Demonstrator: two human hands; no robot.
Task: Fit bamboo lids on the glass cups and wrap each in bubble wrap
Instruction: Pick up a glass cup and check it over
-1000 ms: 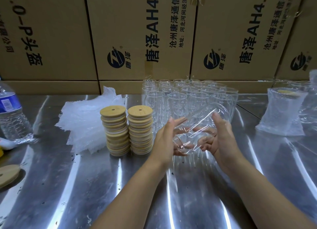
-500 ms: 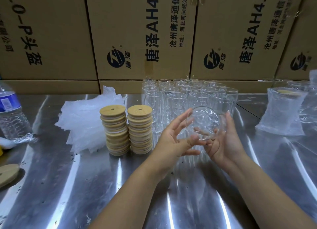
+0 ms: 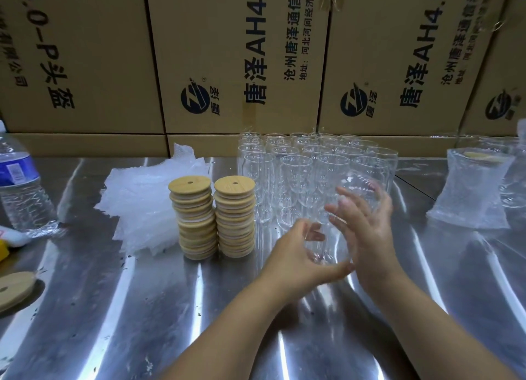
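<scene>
So one glass cup is held tilted over the steel table, right in front of the bunch of empty cups. Its base end is gripped by the curled fingers of the left hand, and the right hand is laid flat against its side, fingers straight and spread. Two stacks of bamboo lids are parked just left of the cups, with the bubble wrap pile beside them and a wrapped cup off to the right.
</scene>
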